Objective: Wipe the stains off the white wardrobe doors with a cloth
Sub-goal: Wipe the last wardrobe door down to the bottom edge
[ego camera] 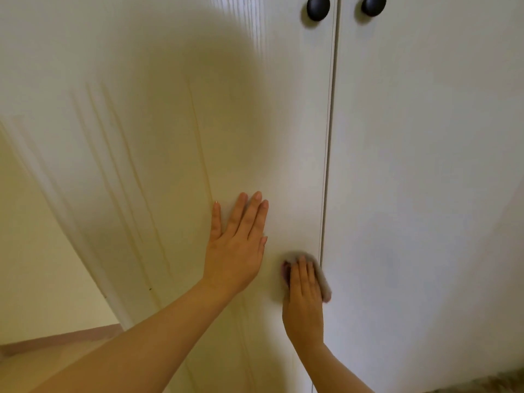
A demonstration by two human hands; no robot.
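Step in hand: wiping, low on the left white wardrobe door (170,137), right next to the centre seam.

Right hand (304,293) lies flat on the small pale grey cloth with a pink edge (324,285). Its fingers are straight and pressed together, palm pushing the cloth onto the panel. No pinch, no curl. The cloth pokes out above the fingertips and along the right side of the hand, with its edge touching or just short of the seam; I can't tell which.

Left hand (238,239) is flat on the same door, just left of and above the cloth and not touching it. Fingers are straight, three held together with the little finger spread out to the left. It looks like a brace to stop the door flexing.

The right white wardrobe door (425,165) isn't being touched. There's a faint bluish smudge low on it, near the cloth's height; could be a stain, could be shading. The two round black knobs (318,7) sit well above both hands.

The left door also has yellowish vertical streaks and a small dark speck further left. The frame is blurred there, so I can't tell grain from dirt.

Next move, my call: keep flat pressure and finish the strip along the seam. Then either slide the cloth across the seam to that smudge, or go left to the streaks. Move the brace hand first so it's clear of the wipe path.
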